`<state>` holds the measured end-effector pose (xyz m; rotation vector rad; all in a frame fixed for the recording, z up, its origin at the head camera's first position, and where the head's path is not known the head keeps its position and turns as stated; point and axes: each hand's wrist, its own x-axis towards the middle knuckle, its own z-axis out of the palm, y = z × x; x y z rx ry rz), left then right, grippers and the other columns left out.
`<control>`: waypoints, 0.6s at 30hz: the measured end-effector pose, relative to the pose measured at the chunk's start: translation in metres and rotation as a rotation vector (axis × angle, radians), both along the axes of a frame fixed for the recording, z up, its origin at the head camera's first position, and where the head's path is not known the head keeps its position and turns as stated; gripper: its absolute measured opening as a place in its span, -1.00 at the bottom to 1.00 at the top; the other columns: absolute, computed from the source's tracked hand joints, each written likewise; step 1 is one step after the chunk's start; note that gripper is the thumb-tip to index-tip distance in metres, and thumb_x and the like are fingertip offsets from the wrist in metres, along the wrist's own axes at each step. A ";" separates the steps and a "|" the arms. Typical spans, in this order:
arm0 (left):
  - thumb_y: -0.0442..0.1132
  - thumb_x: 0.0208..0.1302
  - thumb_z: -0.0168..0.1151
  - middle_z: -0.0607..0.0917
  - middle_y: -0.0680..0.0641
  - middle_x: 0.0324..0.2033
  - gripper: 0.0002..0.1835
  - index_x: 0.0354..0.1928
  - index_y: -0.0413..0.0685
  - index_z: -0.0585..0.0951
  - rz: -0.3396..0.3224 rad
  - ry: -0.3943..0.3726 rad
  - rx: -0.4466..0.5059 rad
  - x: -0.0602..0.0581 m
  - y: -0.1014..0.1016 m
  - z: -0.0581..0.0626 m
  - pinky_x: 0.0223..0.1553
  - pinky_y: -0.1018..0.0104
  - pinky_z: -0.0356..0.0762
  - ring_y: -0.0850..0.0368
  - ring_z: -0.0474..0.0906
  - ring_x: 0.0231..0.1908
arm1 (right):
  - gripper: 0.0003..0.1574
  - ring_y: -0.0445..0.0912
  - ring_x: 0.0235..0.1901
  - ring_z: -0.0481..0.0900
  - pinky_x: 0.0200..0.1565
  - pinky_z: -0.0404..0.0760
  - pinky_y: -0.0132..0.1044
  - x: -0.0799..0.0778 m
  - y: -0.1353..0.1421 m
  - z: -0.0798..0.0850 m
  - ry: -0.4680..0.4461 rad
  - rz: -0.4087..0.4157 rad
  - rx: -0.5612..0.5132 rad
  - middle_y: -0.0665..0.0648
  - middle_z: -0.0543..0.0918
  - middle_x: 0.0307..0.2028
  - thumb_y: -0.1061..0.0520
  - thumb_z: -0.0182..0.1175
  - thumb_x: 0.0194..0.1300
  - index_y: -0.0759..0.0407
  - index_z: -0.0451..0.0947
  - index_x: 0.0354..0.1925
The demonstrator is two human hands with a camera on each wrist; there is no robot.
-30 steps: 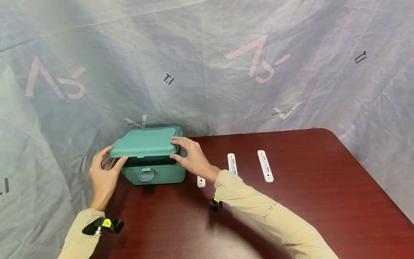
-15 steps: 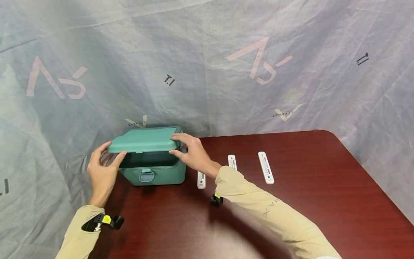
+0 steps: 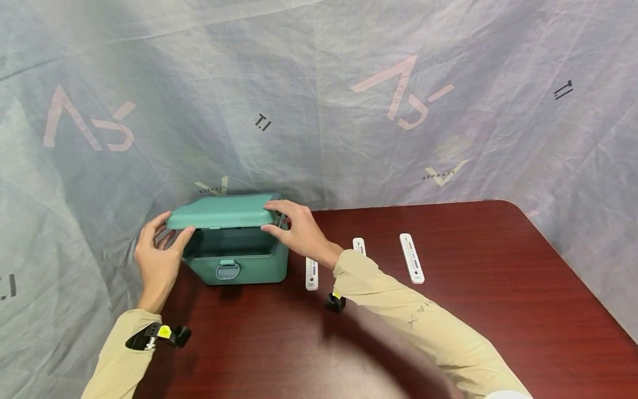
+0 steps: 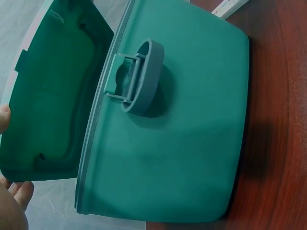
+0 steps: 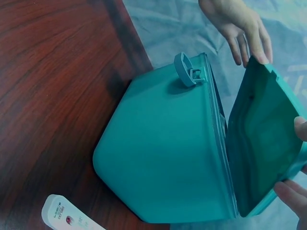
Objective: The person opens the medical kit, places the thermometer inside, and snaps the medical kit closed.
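Note:
A teal storage box (image 3: pixel 254 270) sits at the table's back left, its lid (image 3: pixel 219 213) tilted up on the rear side. My left hand (image 3: pixel 158 260) holds the lid's front left corner between thumb and fingers. At the opposite front corner, my right hand (image 3: pixel 299 230) grips the lid the same way. A ring-shaped latch (image 4: pixel 144 79) hangs on the box's front wall. Through the gap the dark inside shows, but I cannot tell what lies in it. The lid's hollow underside (image 5: pixel 261 129) is visible in the right wrist view.
Right of the box lie white thermometers: one (image 3: pixel 312 274) close to it, one (image 3: pixel 359 247) partly behind my right forearm, one (image 3: pixel 411 258) farther right. A grey printed cloth (image 3: pixel 319 111) hangs behind the dark red table (image 3: pixel 498 288).
Both hands have raised the lid's front edge, widening the gap above the box. The box and thermometers stay in place.

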<state>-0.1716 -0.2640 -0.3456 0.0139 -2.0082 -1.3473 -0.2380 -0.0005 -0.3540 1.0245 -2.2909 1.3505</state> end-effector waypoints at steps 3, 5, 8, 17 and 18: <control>-0.39 0.10 0.38 0.47 -0.18 0.06 -0.47 0.17 -0.11 0.54 0.002 0.008 -0.007 0.000 0.000 0.001 0.10 0.29 0.40 0.07 0.43 0.07 | -0.47 -0.18 0.04 0.48 -0.14 0.52 -0.40 -0.001 0.000 0.001 -0.001 0.005 0.008 0.06 0.54 0.12 0.07 0.34 0.20 0.18 0.53 0.13; -0.38 0.10 0.38 0.47 -0.19 0.07 -0.46 0.17 -0.11 0.53 0.003 0.006 -0.019 0.000 -0.001 0.001 0.11 0.27 0.40 0.07 0.43 0.07 | -0.47 -0.17 0.04 0.49 -0.13 0.51 -0.41 -0.002 0.000 0.002 -0.005 0.010 0.012 0.06 0.54 0.12 0.07 0.33 0.20 0.18 0.53 0.13; -0.35 0.10 0.40 0.47 -0.16 0.08 -0.45 0.19 -0.09 0.52 -0.001 -0.006 -0.038 -0.004 -0.006 -0.003 0.11 0.24 0.40 0.07 0.42 0.08 | -0.46 -0.14 0.04 0.49 -0.12 0.51 -0.40 -0.003 0.001 0.003 -0.009 0.018 0.017 0.06 0.53 0.11 0.07 0.32 0.21 0.19 0.52 0.13; -0.30 0.08 0.43 0.49 -0.10 0.08 -0.42 0.19 0.00 0.52 0.005 -0.006 -0.066 -0.021 -0.023 -0.018 0.10 0.25 0.41 0.08 0.43 0.08 | -0.46 -0.12 0.04 0.50 -0.13 0.50 -0.40 -0.006 0.003 0.007 -0.006 0.023 0.039 0.08 0.54 0.10 0.06 0.32 0.22 0.21 0.52 0.14; -0.30 0.08 0.43 0.49 -0.11 0.08 -0.42 0.19 -0.01 0.52 0.009 -0.007 -0.070 -0.021 -0.023 -0.017 0.10 0.26 0.41 0.08 0.43 0.07 | -0.46 -0.12 0.03 0.50 -0.13 0.50 -0.40 -0.007 0.003 0.007 -0.003 0.021 0.041 0.07 0.55 0.09 0.05 0.32 0.22 0.20 0.52 0.14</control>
